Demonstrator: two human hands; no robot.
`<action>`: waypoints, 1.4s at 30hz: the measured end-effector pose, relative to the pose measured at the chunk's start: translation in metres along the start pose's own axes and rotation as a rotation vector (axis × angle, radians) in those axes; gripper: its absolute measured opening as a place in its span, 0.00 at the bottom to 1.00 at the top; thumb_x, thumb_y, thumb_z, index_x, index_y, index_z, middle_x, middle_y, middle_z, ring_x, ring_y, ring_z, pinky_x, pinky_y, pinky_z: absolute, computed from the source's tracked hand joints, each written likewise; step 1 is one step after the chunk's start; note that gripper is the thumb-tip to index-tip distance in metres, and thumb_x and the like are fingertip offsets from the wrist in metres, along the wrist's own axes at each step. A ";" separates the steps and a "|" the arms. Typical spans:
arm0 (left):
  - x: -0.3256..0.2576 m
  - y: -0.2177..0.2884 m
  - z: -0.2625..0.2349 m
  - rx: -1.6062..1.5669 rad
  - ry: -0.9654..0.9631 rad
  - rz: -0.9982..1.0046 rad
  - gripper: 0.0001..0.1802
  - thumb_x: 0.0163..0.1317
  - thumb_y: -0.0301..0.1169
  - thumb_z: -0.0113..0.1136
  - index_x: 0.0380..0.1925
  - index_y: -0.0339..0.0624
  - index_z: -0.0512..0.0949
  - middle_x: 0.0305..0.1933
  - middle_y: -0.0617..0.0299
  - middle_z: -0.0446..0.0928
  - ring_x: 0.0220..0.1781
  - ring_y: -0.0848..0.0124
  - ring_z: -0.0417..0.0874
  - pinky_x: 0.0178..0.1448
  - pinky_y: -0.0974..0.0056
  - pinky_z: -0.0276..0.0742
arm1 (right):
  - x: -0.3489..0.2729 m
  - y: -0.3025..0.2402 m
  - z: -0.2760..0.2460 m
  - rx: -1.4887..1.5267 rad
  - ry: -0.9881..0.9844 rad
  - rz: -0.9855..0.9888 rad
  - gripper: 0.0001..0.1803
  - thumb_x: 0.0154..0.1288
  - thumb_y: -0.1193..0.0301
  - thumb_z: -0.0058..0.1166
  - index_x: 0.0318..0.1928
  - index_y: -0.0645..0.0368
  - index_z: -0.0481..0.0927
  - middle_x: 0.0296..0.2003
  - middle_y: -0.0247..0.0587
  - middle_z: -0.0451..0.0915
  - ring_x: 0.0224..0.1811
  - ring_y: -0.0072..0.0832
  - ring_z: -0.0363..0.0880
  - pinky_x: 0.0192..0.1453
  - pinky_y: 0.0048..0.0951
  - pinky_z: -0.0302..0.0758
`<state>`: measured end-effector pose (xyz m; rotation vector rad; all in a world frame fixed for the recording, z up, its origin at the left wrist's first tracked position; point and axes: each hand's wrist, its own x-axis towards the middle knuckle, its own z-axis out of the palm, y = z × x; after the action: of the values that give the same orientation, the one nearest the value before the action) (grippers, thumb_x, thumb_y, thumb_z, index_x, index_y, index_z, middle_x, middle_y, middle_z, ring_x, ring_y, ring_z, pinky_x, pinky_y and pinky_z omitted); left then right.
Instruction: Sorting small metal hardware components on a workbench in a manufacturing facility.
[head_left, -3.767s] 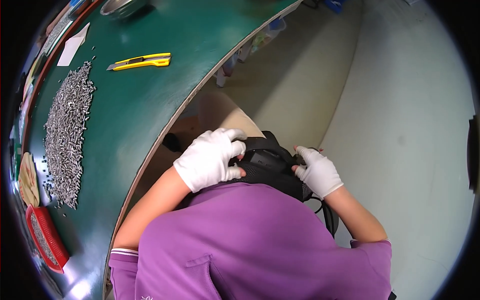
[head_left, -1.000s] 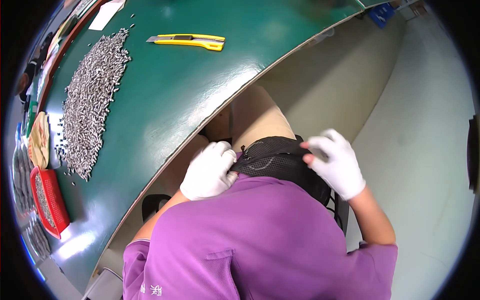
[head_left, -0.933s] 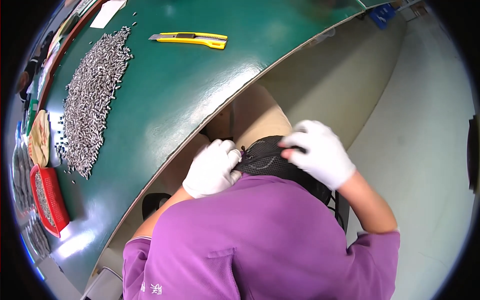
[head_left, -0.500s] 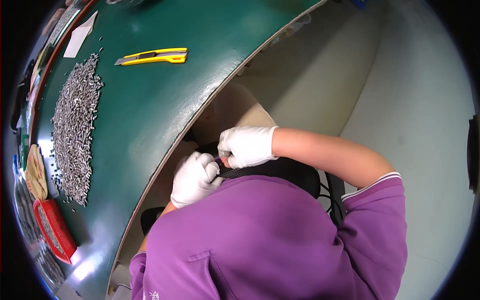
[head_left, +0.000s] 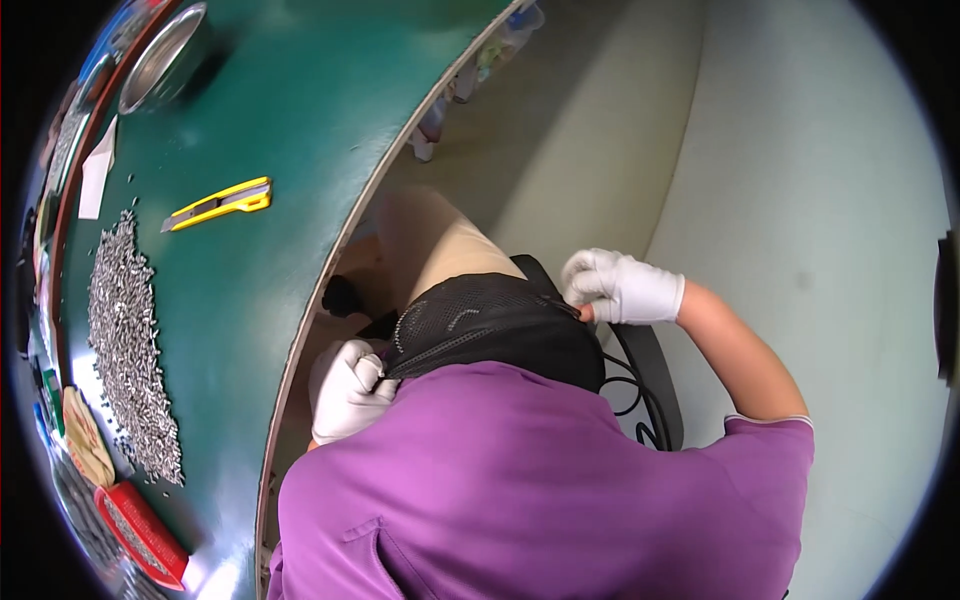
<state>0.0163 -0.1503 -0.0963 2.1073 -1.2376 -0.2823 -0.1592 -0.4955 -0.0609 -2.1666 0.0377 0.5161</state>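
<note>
A black mesh cloth (head_left: 480, 325) with seams lies over my lap, between my two hands. My left hand (head_left: 352, 392), in a white glove, is closed at the cloth's left edge, close to the table's rim. Out to the right, my right hand (head_left: 622, 288) wears a white glove with a bare thumb tip showing. Its curled fingers pinch the right corner of the cloth. Whether the cloth is a garment or a separate piece I cannot tell.
On the green table (head_left: 250, 100) lie a yellow utility knife (head_left: 220, 203), a heap of small metal pins (head_left: 130, 350) and a white paper (head_left: 96, 175). A metal bowl (head_left: 165, 58) stands at the far end. A red tray (head_left: 145, 530) is near left. Black cables (head_left: 640, 400) hang beside the seat.
My right hand has moved right, away from my left, and the black cloth now shows spread between them. The view has shifted, bringing the metal bowl further into sight.
</note>
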 end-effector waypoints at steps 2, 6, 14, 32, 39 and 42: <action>0.003 0.000 0.001 0.014 -0.004 0.003 0.17 0.31 0.24 0.74 0.22 0.42 0.74 0.29 0.58 0.76 0.32 0.55 0.78 0.35 0.55 0.74 | -0.020 0.015 0.008 0.001 0.014 -0.020 0.07 0.57 0.71 0.66 0.36 0.53 0.82 0.39 0.39 0.77 0.41 0.38 0.78 0.46 0.35 0.76; 0.006 0.004 -0.002 -0.005 0.001 0.003 0.16 0.32 0.22 0.73 0.22 0.42 0.75 0.30 0.57 0.75 0.32 0.55 0.77 0.35 0.55 0.73 | -0.046 0.013 0.016 -0.026 -0.039 0.075 0.06 0.53 0.75 0.64 0.34 0.53 0.84 0.31 0.39 0.78 0.37 0.37 0.79 0.40 0.36 0.76; 0.001 0.003 0.002 -0.010 0.003 -0.036 0.17 0.32 0.21 0.73 0.23 0.41 0.75 0.31 0.56 0.75 0.34 0.55 0.77 0.36 0.55 0.73 | -0.052 -0.018 0.039 -0.439 -0.334 0.071 0.05 0.52 0.66 0.57 0.27 0.47 0.86 0.27 0.40 0.81 0.32 0.43 0.81 0.34 0.42 0.77; -0.109 0.017 -0.085 -0.801 -0.146 -0.982 0.18 0.70 0.31 0.52 0.56 0.32 0.74 0.53 0.50 0.78 0.55 0.67 0.78 0.61 0.66 0.73 | 0.182 -0.240 -0.044 -0.233 -0.051 -0.747 0.09 0.59 0.70 0.59 0.40 0.57 0.83 0.31 0.42 0.80 0.36 0.39 0.80 0.41 0.36 0.75; -0.146 0.074 -0.194 -0.796 0.157 -0.540 0.18 0.69 0.40 0.58 0.48 0.36 0.80 0.46 0.59 0.80 0.46 0.71 0.81 0.53 0.66 0.77 | 0.293 -0.291 0.007 -0.690 0.301 -0.797 0.09 0.57 0.68 0.56 0.37 0.51 0.86 0.35 0.42 0.82 0.40 0.41 0.82 0.46 0.41 0.78; -0.112 0.059 -0.216 -0.852 0.474 -0.531 0.22 0.68 0.44 0.60 0.48 0.35 0.78 0.43 0.60 0.81 0.41 0.74 0.81 0.46 0.69 0.77 | 0.313 -0.294 0.022 -0.748 0.288 -0.810 0.07 0.54 0.70 0.56 0.33 0.50 0.86 0.33 0.42 0.82 0.38 0.42 0.82 0.44 0.42 0.79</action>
<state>0.0228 0.0190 0.0882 1.5535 -0.1798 -0.4164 0.1808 -0.2500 0.0349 -2.6736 -0.9687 -0.3109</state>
